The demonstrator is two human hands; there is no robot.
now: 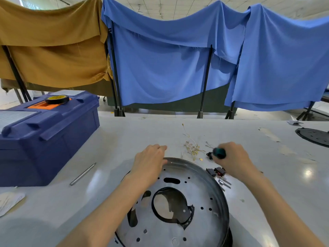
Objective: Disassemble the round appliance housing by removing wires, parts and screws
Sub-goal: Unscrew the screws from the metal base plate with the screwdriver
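A round metal appliance housing [178,202] lies flat on a white table [115,139], directly below the camera. Its perforated face is up, with a large ragged central opening, and its near edge is cut off by the frame.

The left hand [151,161] lies palm down on the housing's far-left rim. Its fingertips are hidden behind the knuckles, so I cannot tell whether it grips the rim or only rests there. Just beyond the housing's far-right rim, the right hand [231,157] is curled round a teal-handled screwdriver [219,153]. The tool is blurred and its tip cannot be made out.

Beyond the housing's far rim, between the hands, sits a tangle of pale wires [193,148]. Beside its right rim are small black parts [215,172] and some short metal pieces [225,183], too small to identify. Left of the housing lies a slim metal rod [82,174]. Farther left stands a blue toolbox [44,139] with a tape roll [57,99] on top. Far right of the housing, a black round plate [313,137] is cut off by the frame edge.
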